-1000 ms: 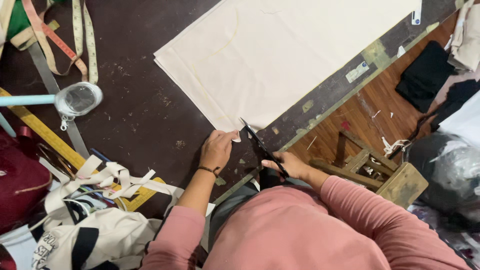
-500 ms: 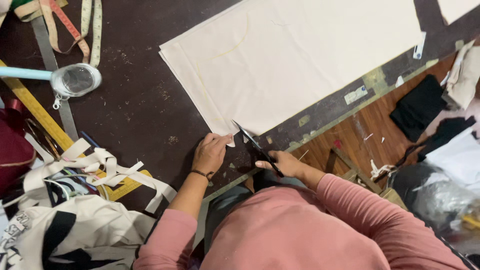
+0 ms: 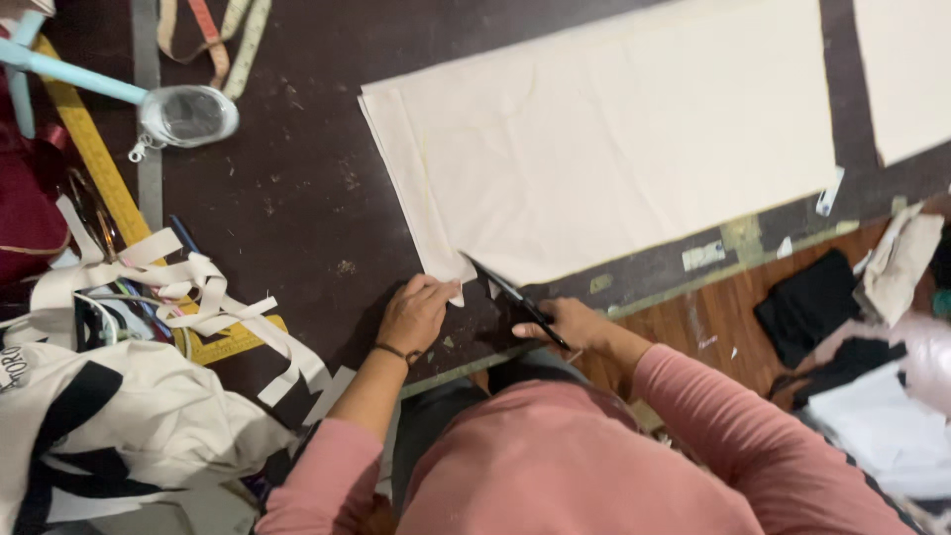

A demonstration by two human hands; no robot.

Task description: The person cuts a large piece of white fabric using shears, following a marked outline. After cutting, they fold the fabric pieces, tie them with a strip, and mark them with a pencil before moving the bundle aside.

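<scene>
A large cream fabric sheet (image 3: 614,139) lies flat on the dark table (image 3: 297,198). My left hand (image 3: 414,315) presses on the fabric's near corner, fingers curled over the edge. My right hand (image 3: 570,325) grips black scissors (image 3: 505,289), whose blades point up-left into the fabric's near edge. Both arms wear pink sleeves; a dark band circles my left wrist.
White fabric strips (image 3: 198,287) and a yellow ruler (image 3: 99,168) lie at left, beside a black-and-white bag (image 3: 109,426). A clear-headed tool with a light-blue handle (image 3: 178,114) and measuring tapes (image 3: 213,40) sit at top left. Another cream piece (image 3: 906,69) lies at right. Dark cloths (image 3: 812,307) lie on the wooden floor.
The view has shifted, so the fabric appears more to the right. Both hands stay at the fabric's near corner with the scissors against its edge.
</scene>
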